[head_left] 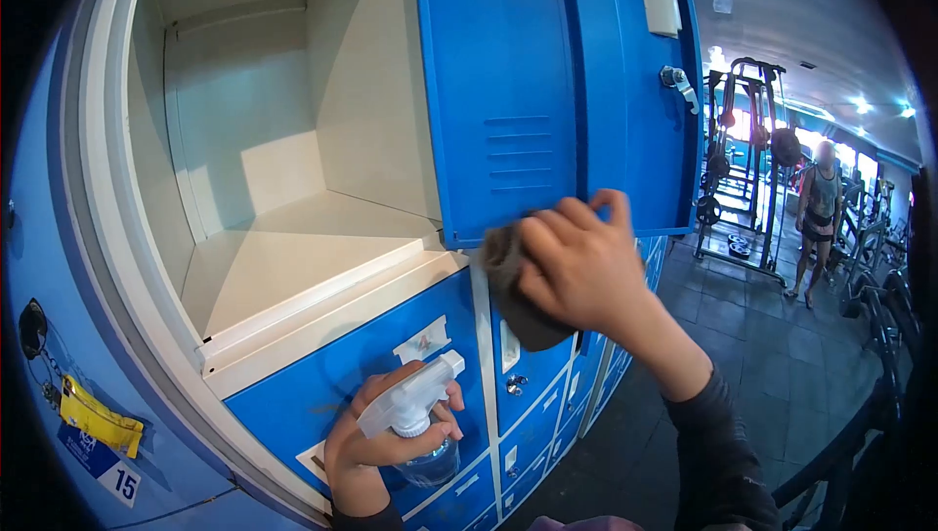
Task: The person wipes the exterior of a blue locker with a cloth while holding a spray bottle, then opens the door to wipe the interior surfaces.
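Note:
In my left hand (396,424) is a clear spray bottle (430,463) with a white trigger head, gripped round its neck in front of the lower blue lockers. My right hand (586,262) clutches a dark grey cloth (528,311), which hangs down below the fingers. The cloth overlaps the bottom edge of the open blue locker door (498,62) in this view. Left of that door, the cream-coloured locker compartment (244,140) stands open, its shelf floor partly sunlit. A silver latch (679,82) is mounted on the door's far side.
Lower blue lockers (532,419) carry small locks and label holders. At the left, sunglasses (32,328), a yellow packet (98,416) and a tag marked 15 (119,484) lie on a blue surface. A person (819,213) stands near gym racks (743,160) on the dark tiled floor (723,365).

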`<state>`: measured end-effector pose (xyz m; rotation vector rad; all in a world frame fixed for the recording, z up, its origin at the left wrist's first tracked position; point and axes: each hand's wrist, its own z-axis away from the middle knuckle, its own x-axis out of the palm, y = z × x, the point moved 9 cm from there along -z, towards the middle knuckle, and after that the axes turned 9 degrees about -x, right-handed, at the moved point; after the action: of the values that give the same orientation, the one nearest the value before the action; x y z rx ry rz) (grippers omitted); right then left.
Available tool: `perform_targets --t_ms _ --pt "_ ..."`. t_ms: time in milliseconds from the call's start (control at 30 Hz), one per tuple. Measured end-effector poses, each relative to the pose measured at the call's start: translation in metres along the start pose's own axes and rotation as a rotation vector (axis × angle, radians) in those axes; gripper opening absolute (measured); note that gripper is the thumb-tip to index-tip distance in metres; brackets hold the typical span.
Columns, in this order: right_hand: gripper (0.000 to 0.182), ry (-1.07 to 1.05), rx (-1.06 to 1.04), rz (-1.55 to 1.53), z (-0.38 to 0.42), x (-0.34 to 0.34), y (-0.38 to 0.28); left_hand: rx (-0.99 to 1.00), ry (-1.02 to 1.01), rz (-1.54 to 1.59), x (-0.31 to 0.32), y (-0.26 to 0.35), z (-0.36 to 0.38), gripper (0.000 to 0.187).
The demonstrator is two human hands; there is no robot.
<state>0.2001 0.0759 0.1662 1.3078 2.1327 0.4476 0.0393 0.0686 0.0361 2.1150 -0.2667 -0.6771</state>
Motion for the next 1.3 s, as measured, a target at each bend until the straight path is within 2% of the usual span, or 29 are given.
perform_targets --t_ms 133,200,233,333,433,500,600,733,833,933,1067,1167,1300 --pt "0.018 0.004 0.11 0.036 0.014 -0.002 0.012 0.018 0.003 0.057 0.0 0.0 -0.001 0.07" --pt "0.018 -0.048 0.174 0.114 0.004 0.004 0.006 -0.073 0.081 0.122 0.0 0.001 -0.001 0.049" --pt "0.018 0.011 0.144 0.059 0.0 0.004 -0.002 -0.113 0.119 0.153 -0.002 0.001 -0.002 0.039" --pt "0.018 0.236 0.039 -0.107 -0.013 0.015 -0.029 -0.137 0.086 0.092 0.0 0.004 -0.005 0.039" --pt "0.017 0.241 0.064 -0.17 -0.018 0.025 -0.03 -0.084 0.01 0.06 0.001 -0.002 -0.002 0.068" --pt "0.017 0.192 0.087 -0.229 -0.015 0.026 -0.019 -0.065 0.016 0.077 0.002 -0.002 -0.001 0.068" --pt "0.017 0.189 0.008 -0.136 -0.013 0.016 -0.018 -0.047 0.017 0.096 0.002 -0.001 0.0 0.069" --pt "0.015 0.06 0.043 0.018 0.005 -0.002 0.009 -0.035 -0.015 0.04 0.001 -0.002 0.001 0.07" --pt "0.015 0.126 0.071 -0.03 0.017 -0.005 0.016 0.032 -0.011 0.142 0.001 -0.006 0.002 0.071" --pt "0.016 0.136 0.14 0.033 0.008 0.001 0.008 0.074 -0.045 0.021 0.003 -0.004 0.002 0.075" --pt "0.016 0.292 0.053 -0.136 -0.006 0.012 -0.021 0.035 -0.038 0.02 0.005 -0.002 0.0 0.076" --pt "0.016 0.303 0.034 -0.203 -0.015 0.026 -0.028 -0.003 -0.038 0.064 0.005 -0.003 0.0 0.074" --pt "0.016 0.244 0.055 -0.147 -0.01 0.02 -0.023 -0.002 -0.026 0.021 0.003 0.0 -0.001 0.075"
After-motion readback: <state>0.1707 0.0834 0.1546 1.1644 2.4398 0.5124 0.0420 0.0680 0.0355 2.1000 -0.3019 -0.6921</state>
